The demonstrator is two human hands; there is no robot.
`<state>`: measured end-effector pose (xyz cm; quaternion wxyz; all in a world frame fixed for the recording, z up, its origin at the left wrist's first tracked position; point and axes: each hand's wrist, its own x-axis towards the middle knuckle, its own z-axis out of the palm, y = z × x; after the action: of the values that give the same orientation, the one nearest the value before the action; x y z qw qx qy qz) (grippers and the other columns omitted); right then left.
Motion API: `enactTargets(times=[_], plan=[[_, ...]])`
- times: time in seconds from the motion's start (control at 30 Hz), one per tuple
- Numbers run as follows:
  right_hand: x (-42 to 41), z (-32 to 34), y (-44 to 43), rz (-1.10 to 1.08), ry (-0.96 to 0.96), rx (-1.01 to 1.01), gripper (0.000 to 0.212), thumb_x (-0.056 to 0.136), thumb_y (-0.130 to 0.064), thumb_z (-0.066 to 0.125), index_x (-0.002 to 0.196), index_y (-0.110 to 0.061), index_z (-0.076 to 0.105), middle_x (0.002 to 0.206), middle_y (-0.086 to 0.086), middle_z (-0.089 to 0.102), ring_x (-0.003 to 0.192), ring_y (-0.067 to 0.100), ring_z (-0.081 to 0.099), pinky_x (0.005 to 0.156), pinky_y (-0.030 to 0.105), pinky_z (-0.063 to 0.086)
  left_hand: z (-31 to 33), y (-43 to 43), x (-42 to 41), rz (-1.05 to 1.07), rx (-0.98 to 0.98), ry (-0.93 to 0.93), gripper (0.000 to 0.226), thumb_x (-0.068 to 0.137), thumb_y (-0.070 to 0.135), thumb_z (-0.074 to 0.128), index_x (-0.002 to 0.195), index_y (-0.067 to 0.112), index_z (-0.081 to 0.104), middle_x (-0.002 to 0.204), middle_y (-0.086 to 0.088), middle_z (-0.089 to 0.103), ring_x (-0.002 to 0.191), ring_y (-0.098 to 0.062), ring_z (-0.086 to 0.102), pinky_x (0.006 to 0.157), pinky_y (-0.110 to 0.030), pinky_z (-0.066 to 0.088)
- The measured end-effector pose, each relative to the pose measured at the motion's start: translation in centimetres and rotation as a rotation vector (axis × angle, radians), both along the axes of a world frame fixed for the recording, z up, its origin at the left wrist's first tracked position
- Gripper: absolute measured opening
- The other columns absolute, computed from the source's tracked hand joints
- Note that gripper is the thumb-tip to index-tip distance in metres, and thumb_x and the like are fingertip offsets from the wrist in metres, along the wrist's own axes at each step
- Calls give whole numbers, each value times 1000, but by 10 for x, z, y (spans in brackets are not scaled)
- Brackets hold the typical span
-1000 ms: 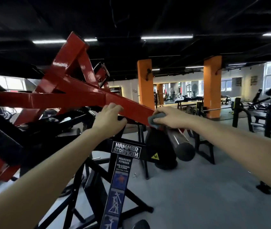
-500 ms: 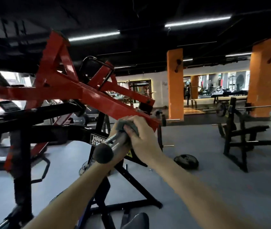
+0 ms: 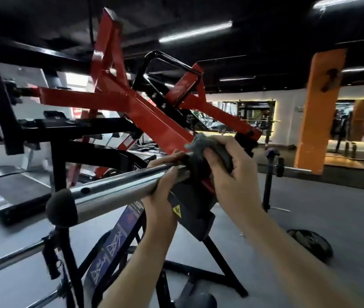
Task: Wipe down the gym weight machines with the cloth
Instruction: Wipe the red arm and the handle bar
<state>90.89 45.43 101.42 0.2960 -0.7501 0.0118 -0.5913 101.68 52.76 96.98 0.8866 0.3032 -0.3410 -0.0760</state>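
Plainly, right hand (image 3: pixel 232 181) fingers (image 3: pixel 215 155) clutch the cloth (image 3: pixel 198 142) against the bar (image 3: pixel 114 193).

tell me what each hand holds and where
Left hand grips the chrome bar near its inner end; right hand holds the grey cloth bunched against that end.

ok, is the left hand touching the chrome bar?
Touching. The head view shows the left hand wrapped around the chrome bar, with its fingers curled over the top, right beside the grey cloth that the right hand grips.
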Motion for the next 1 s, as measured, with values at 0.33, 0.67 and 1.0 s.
enactTargets(times=[0.33,0.67,1.0], plan=[[48,62,-74,180,477,-395,11,97,-33,65,108,-35,68,90,-15,71,86,7,67,81,40,56,9,-15,-7,163,-58,144,40,71,27,69,103,2,68,95,-12,67,90,-26,66,73,-30,55],[74,46,-102,413,292,-525,13,100,-40,62,111,-33,65,80,-13,63,74,12,61,63,30,43,23,-41,-18,547,-257,273,24,93,27,56,80,13,69,86,-8,67,85,-25,64,78,-36,52],[89,-10,-181,1455,101,218,13,103,-13,64,114,-17,69,93,-1,72,81,19,70,72,42,59,33,-102,-79,1038,38,583,23,98,24,56,85,15,73,88,-5,68,82,-23,65,77,-33,49]])
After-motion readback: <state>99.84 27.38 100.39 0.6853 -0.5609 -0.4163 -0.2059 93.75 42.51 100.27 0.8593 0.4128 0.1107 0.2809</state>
